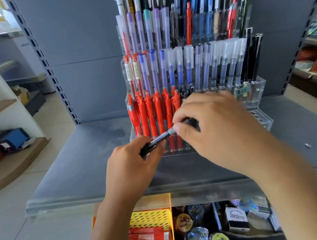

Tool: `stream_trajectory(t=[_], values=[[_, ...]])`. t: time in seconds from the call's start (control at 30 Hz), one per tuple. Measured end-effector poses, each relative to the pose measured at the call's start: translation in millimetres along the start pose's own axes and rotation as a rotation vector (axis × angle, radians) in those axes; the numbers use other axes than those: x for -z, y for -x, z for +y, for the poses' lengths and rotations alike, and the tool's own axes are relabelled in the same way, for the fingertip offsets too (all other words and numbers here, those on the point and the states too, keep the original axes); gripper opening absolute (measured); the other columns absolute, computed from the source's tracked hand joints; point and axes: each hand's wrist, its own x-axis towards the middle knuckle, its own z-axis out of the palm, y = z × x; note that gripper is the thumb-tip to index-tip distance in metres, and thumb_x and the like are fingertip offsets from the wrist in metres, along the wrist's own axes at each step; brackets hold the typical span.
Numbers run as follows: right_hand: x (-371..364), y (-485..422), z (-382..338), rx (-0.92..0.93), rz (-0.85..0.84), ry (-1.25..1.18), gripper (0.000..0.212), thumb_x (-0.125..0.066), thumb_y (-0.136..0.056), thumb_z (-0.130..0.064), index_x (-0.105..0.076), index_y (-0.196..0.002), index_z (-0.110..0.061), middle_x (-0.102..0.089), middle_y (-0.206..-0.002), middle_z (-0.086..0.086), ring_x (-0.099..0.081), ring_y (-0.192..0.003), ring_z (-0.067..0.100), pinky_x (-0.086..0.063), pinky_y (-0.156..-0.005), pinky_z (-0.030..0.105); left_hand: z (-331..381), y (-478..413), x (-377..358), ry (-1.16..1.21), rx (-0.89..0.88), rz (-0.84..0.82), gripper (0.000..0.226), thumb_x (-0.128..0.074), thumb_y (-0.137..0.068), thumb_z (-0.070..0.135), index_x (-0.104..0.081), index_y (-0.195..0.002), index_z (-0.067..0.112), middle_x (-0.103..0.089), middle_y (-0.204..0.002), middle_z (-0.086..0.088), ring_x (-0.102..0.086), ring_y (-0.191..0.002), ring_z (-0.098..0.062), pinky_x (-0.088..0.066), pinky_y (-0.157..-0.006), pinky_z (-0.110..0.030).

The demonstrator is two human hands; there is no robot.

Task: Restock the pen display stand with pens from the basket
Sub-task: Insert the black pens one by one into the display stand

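Note:
A clear acrylic pen display stand [254, 89] stands on the grey shelf, its tiers packed with pens. Several red pens [149, 115] fill the left of its lowest row. My left hand [133, 163] grips a small bunch of dark pens [162, 138] in front of that row. My right hand [214, 124] pinches the grey end of one of those pens with thumb and forefinger, right at the stand's front, and hides the slots behind it. Empty round holes [259, 116] show at the lowest row's right end. No pen basket can be picked out with certainty.
The grey shelf [69, 171] has bare surface left and right of the stand, and a small metal bit [307, 145] lies at the right. Below the shelf edge sit a yellow perforated basket [150, 217] with red packets and bins of small goods [204, 228].

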Motion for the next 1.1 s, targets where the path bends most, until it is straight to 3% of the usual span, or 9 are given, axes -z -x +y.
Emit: stream_trajectory(t=[0.13,0.23,0.4,0.5,0.57,0.67,0.77,0.9,1.1], values=[[-6.4,2.4,-14.4,0.006,-0.156,0.123,0.023,-0.044,-0.102,-0.042,-0.066,-0.102,-0.034,-0.061,-0.098,-0.013,-0.055,-0.094,0.012,-0.027,-0.095,0.036,0.4,0.3,0.2,0.001,-0.022,-0.016,0.022,-0.066,-0.082,0.051,-0.069,-0.083,0.030,-0.061,-0.061,0.013,-0.055,-0.053,-0.011,-0.043,-0.047,-0.031],[-15.5,4.1,-19.4,0.039,-0.241,0.148,0.022,-0.044,-0.105,-0.029,-0.063,-0.113,-0.033,-0.061,-0.099,-0.010,-0.055,-0.090,0.014,-0.025,-0.088,0.033,1.9,0.6,1.1,0.020,-0.027,-0.029,0.034,-0.057,-0.077,0.061,-0.071,-0.087,0.031,-0.066,-0.067,0.014,-0.060,-0.058,-0.009,-0.050,-0.051,-0.036],[4.7,2.9,-8.5,-0.023,-0.253,0.095,0.025,-0.049,-0.103,-0.019,-0.063,-0.110,-0.038,-0.059,-0.089,-0.015,-0.048,-0.078,0.007,-0.022,-0.078,0.022,-1.3,-2.0,-0.5,-0.051,0.052,-0.012,0.015,-0.079,-0.077,0.031,-0.064,-0.076,0.029,-0.052,-0.051,0.012,-0.046,-0.048,-0.010,-0.033,-0.047,-0.027],[21.0,0.6,7.9,-0.088,-0.268,-0.065,0.020,-0.052,-0.102,-0.022,-0.065,-0.105,-0.038,-0.058,-0.071,-0.018,-0.054,-0.063,-0.002,-0.036,-0.053,0.011,-0.8,-3.0,-1.4,0.003,0.102,0.025,0.028,-0.069,-0.085,0.040,-0.058,-0.064,0.024,-0.048,-0.050,0.013,-0.039,-0.046,-0.012,-0.028,-0.047,-0.028],[25.2,-0.9,18.9,-0.123,-0.093,-0.298,0.022,-0.054,-0.100,-0.019,-0.063,-0.102,-0.039,-0.062,-0.077,-0.021,-0.058,-0.064,-0.001,-0.042,-0.050,0.016,0.9,-2.3,-1.5,0.011,0.110,0.030,0.042,-0.063,-0.087,0.049,-0.053,-0.057,0.021,-0.046,-0.048,0.010,-0.037,-0.044,-0.012,-0.030,-0.046,-0.028],[17.6,-1.9,35.8,-0.162,0.247,-0.506,0.029,-0.052,-0.101,-0.012,-0.058,-0.107,-0.039,-0.068,-0.098,-0.011,-0.065,-0.088,0.008,-0.055,-0.080,0.029,1.5,-2.0,-1.6,-0.008,0.104,0.030,0.049,-0.063,-0.090,0.042,-0.042,-0.051,0.020,-0.040,-0.045,0.008,-0.033,-0.043,-0.013,-0.027,-0.047,-0.026],[1.1,-4.6,49.1,-0.217,0.400,-0.623,0.033,-0.046,-0.102,-0.005,-0.051,-0.124,-0.028,-0.066,-0.105,-0.009,-0.066,-0.094,0.010,-0.055,-0.092,0.039,0.6,-2.7,-1.9,-0.014,0.100,0.026,0.050,-0.064,-0.091,0.036,-0.039,-0.051,0.019,-0.040,-0.045,0.009,-0.032,-0.042,-0.014,-0.025,-0.047,-0.024],[-18.5,-9.0,58.1,-0.271,0.484,-0.705,0.050,-0.045,-0.101,0.002,-0.037,-0.145,-0.020,-0.062,-0.107,0.000,-0.066,-0.089,0.016,-0.055,-0.084,0.034,-0.4,-3.7,-3.0,-0.028,0.090,0.021,0.048,-0.063,-0.092,0.034,-0.042,-0.053,0.014,-0.035,-0.043,0.006,-0.030,-0.043,-0.012,-0.028,-0.046,-0.027],[-34.0,-13.8,57.8,-0.259,0.548,-0.798,0.071,-0.050,-0.096,0.010,-0.024,-0.151,-0.028,-0.053,-0.114,0.008,-0.059,-0.079,0.024,-0.053,-0.075,0.022,1.3,-4.0,-2.6,-0.053,0.076,0.024,0.050,-0.063,-0.091,0.034,-0.040,-0.052,0.016,-0.033,-0.043,0.006,-0.030,-0.043,-0.014,-0.027,-0.046,-0.027]])
